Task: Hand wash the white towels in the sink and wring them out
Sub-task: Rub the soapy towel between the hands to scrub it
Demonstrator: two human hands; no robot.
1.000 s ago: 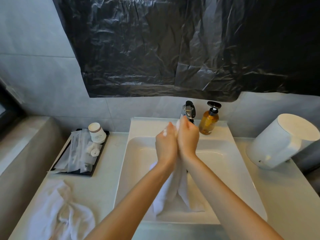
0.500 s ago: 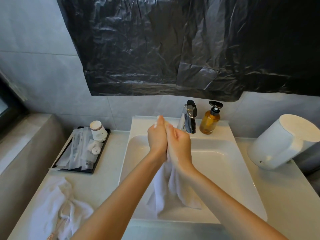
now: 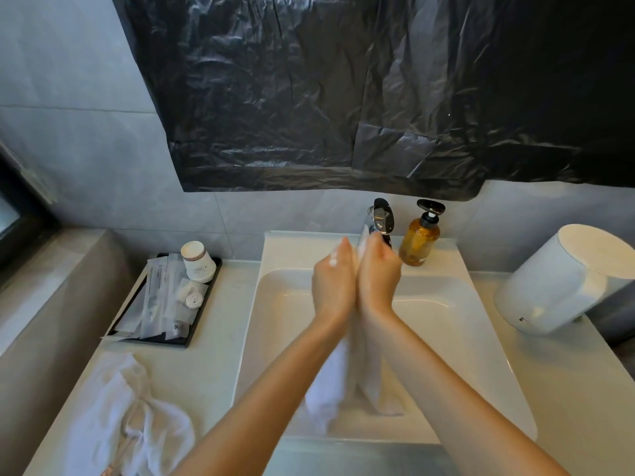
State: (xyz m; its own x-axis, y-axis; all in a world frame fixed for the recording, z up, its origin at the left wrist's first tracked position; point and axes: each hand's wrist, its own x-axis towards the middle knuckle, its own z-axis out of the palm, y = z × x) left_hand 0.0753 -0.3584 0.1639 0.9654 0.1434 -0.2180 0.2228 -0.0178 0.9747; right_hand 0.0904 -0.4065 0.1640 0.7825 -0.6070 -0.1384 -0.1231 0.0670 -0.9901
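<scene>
Over the white sink point(image 3: 457, 324), a wet white towel point(image 3: 347, 383) hangs down into the basin from between my two hands. My left hand point(image 3: 331, 286) presses flat against the towel's left side, fingers straight, with a dab of soap foam on them. My right hand point(image 3: 378, 276) is held against it from the right, its fingers bent round the towel's top edge. Both hands are raised just in front of the chrome tap point(image 3: 383, 219). A second white towel point(image 3: 120, 417) lies crumpled on the counter at the lower left.
An amber soap pump bottle point(image 3: 419, 242) stands right of the tap. A black tray point(image 3: 165, 297) with sachets and paper cups sits left of the sink. A white bin-like cylinder point(image 3: 563, 280) lies at the right. Black plastic sheeting covers the wall above.
My hands rubbed the towel between them, shifting left toward the basin's back edge and then back toward the tap. The hanging towel swung with them.
</scene>
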